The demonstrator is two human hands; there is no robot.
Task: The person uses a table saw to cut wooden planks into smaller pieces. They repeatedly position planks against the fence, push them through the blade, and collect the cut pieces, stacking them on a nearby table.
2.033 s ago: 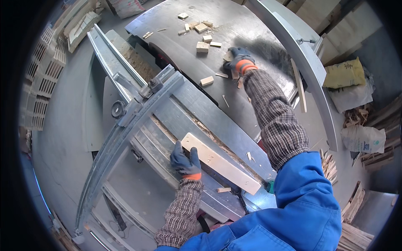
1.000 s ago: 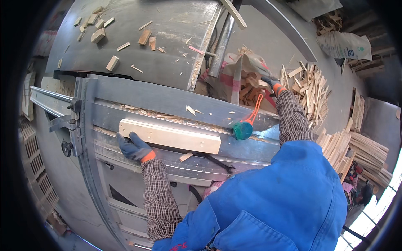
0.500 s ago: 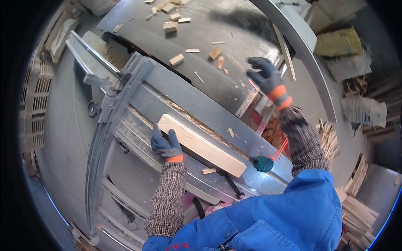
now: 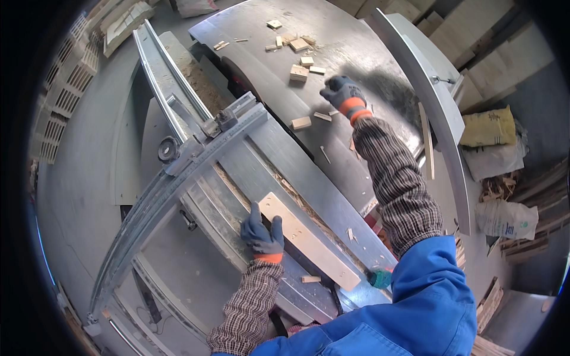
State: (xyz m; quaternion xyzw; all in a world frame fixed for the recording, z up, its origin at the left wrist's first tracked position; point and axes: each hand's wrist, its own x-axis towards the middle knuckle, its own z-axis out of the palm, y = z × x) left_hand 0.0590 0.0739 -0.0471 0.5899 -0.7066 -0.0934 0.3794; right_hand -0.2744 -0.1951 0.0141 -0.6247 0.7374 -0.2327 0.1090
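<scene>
A pale wooden board lies slantwise on the grooved metal sliding table of a saw. My left hand, in a grey glove with an orange cuff, rests against the board's near-left edge. Its forefinger and thumb are spread, with the forefinger beside the board's far end. Over the wide metal tabletop, my right hand reaches out, gloved alike. Its fingers are loosely bent, and I see nothing in them. Close by are small wooden blocks and a thin offcut.
A metal fence rail curves along the right, with a wood strip beside it. A green round object sits at the board's near end. Yellow and white sacks stand at the right, slatted pallets at the left.
My right hand has moved left and farther out over the tabletop, toward the small blocks. The view has shifted; my left hand is still beside the board.
</scene>
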